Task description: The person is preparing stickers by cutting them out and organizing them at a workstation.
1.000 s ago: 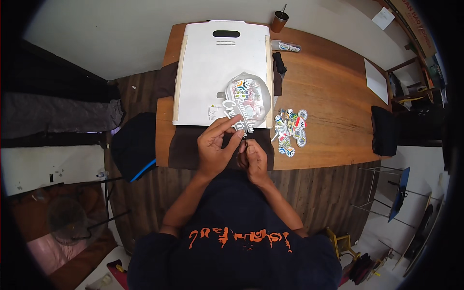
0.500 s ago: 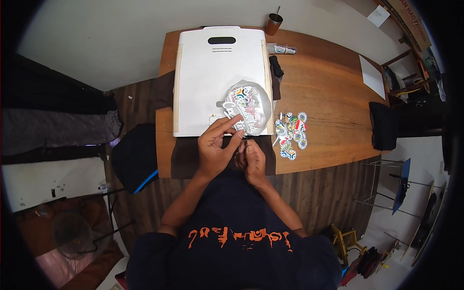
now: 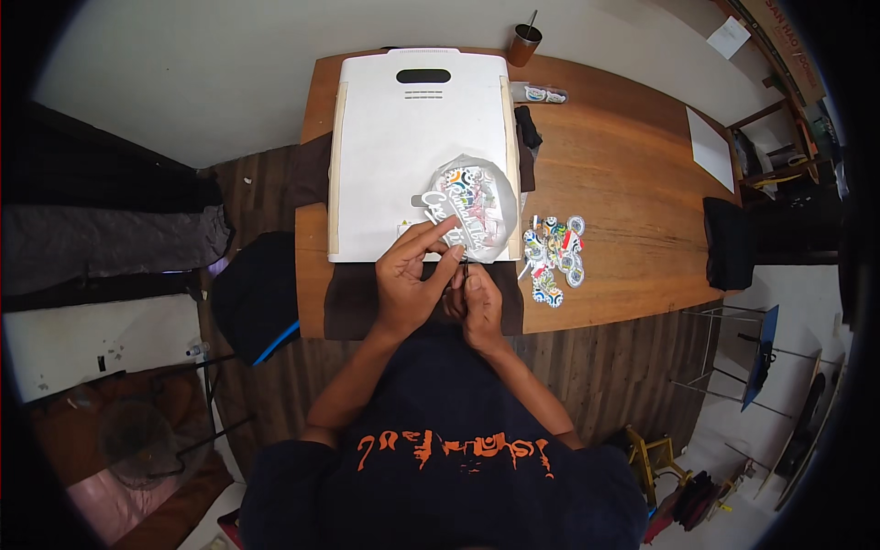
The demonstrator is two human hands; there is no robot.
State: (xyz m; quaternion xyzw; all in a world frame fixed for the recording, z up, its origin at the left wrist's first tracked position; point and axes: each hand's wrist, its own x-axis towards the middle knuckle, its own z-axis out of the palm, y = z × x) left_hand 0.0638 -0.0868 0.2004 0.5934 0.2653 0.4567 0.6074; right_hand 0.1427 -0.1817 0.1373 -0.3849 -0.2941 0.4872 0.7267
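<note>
Low over a white panel, my left hand (image 3: 408,280) pinches the lower edge of a sticker piece with white lettering (image 3: 442,220) between thumb and fingers, index finger stretched along it. My right hand (image 3: 478,307) is closed just beside it, around a small, thin dark tool (image 3: 466,269); the fingers hide most of it, so I cannot tell its kind. Behind the lettering is a roundish, greyish, see-through holder (image 3: 500,220) with colourful printed pieces (image 3: 466,179) in it. To the right, a loose pile of colourful stickers (image 3: 553,249) lies on the table.
The white panel (image 3: 385,156), with a slot at its far end, lies on the wooden table (image 3: 623,165). A brown cup (image 3: 524,48) stands at the back, near a clear pack (image 3: 543,93). A black cloth item (image 3: 527,126) and a white sheet (image 3: 709,151) lie further right.
The view has shifted slightly. Both hands keep nearly the same pose, and the lettered piece is tilted a little differently in them.
</note>
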